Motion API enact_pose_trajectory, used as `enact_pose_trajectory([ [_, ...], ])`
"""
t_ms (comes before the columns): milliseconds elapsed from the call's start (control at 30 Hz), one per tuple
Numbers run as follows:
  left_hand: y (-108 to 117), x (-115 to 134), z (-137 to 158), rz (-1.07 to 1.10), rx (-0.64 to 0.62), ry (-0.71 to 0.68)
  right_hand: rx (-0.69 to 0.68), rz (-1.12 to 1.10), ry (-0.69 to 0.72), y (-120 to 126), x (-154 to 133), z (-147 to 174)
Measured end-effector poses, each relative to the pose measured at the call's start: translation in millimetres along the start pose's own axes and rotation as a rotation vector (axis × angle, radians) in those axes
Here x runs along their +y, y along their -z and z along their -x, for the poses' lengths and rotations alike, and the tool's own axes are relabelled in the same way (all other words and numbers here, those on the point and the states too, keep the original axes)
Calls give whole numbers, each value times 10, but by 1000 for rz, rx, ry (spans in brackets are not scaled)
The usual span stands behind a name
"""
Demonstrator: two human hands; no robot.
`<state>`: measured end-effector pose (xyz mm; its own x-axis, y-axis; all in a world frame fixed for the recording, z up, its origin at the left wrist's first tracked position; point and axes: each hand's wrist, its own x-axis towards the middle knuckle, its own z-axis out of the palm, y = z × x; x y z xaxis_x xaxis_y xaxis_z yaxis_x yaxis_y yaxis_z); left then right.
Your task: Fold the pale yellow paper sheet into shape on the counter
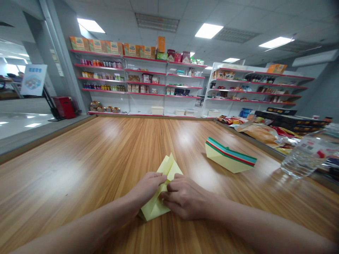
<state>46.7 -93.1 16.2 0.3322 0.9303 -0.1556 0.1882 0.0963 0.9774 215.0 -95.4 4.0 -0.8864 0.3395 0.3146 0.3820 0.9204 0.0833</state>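
A partly folded sheet of pale yellow paper point(156, 208) lies on the wooden table in front of me, its pointed end facing away. My left hand point(149, 185) grips the paper's left side, with the thumb pressed near its middle fold. From the right, my right hand point(182, 195) pinches the same paper with curled fingers, close to the left thumb. Parts of the folds are hidden under both hands. Farther right stands a folded paper boat point(229, 157), pale yellow with green, blue and red stripes along its upper edge. Neither hand touches it.
A clear plastic bottle point(304, 157) stands at the table's right side. Beyond the right edge lie snack packets point(261, 132) and black boxes point(288, 121). Stocked shelves point(145, 93) line the far side, and a red box point(64, 107) sits on the floor at left.
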Motion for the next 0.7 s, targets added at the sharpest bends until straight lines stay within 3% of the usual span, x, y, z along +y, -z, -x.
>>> enact_pose_trajectory([
  [167,134,4,-18,-104,-167,-22,-2,-18,-19,17,9,16],
  [300,164,-83,-94,-164,-83,-73,-8,-21,9,19,-11,16],
  [467,98,-164,-154,-81,-70,-19,-3,-55,95,0,-38,-14],
  [700,40,-93,-96,25,-62,3,16,-89,125,-43,-51,-23],
])
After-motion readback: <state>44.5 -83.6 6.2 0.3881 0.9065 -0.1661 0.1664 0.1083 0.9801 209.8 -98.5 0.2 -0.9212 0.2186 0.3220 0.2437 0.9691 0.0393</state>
